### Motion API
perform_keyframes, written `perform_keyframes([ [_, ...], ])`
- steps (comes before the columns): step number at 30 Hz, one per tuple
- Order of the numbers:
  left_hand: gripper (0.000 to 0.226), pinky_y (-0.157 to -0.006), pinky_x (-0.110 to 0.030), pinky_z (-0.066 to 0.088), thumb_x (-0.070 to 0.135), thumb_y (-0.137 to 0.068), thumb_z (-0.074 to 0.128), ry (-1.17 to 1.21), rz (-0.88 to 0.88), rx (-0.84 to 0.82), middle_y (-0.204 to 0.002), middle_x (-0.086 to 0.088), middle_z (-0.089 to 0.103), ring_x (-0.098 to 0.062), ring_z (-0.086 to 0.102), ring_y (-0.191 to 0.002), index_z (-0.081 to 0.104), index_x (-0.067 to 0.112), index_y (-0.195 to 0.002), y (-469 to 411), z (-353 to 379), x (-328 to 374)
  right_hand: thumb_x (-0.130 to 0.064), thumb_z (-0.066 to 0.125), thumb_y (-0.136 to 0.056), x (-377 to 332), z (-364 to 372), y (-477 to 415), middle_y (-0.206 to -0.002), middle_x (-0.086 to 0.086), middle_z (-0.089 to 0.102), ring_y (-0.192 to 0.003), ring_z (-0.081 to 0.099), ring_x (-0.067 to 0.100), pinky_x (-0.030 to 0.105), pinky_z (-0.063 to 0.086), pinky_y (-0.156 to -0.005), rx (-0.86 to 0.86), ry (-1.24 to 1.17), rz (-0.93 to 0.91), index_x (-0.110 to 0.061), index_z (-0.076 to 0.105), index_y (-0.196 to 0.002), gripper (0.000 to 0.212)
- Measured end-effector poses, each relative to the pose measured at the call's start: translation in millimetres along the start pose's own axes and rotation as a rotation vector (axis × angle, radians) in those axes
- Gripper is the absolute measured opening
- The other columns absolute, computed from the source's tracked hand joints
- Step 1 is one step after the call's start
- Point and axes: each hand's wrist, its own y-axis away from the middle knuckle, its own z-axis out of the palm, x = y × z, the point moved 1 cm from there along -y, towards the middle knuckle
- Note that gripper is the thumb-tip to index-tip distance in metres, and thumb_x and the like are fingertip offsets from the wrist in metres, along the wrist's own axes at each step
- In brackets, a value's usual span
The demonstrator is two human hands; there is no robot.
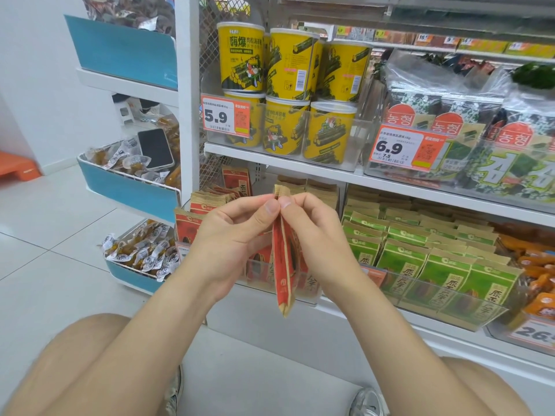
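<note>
The person's bent knees point(90, 364) framed the bottom. Above them the left hand point(237, 232) and right hand point(315, 232) each pinched, thumb against curled fingers point(271, 210), the top of the red-and-kraft snack pouches point(283, 265). These were seemingly two held together, hanging edge-on before the lower shelf point(330, 304). Doing this well probably meant squaring their top seams, then slotting them upright behind the matching red stock point(192, 220).
</note>
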Motion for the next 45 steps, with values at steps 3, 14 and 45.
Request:
perform_keyframes([
  [3,0.037,-0.081,-0.031,0.065,0.015,-0.085,0.075,-0.03,0.019,-0.033,-0.111,-0.019,0.08,-0.025,0.078,-0.096,0.077,0.0,-0.119,0,-1,2,-0.036,0.06,-0.109,-2,-1,1,-0.076,-0.002,0.063,-0.067,0.06,0.008,0.021,0.051,-0.061,-0.01,-0.027,-0.016,0.002,0.064,-0.109,0.039],
  [14,0.039,-0.087,-0.034,0.066,0.017,-0.083,0.079,-0.117,0.028,0.002,-0.114,-0.02,0.08,-0.028,0.076,-0.102,0.078,0.002,-0.118,-4,-8,-2,-0.032,0.037,-0.117,5,5,3,-0.083,-0.013,0.057,-0.077,0.056,0.007,0.031,0.044,-0.07,0.068,0.349,-0.277,-0.019,0.054,-0.101,0.027],
  [45,0.039,-0.085,-0.035,0.065,0.011,-0.098,0.075,-0.401,0.106,-0.119,-0.127,0.002,0.078,-0.019,0.078,-0.111,0.073,0.024,-0.134,1,-8,10,-0.054,0.076,-0.094,9,-11,-8,-0.09,0.004,0.08,-0.069,0.075,0.019,0.039,0.059,-0.063,0.205,0.07,-0.032,-0.018,0.069,-0.1,0.038],
])
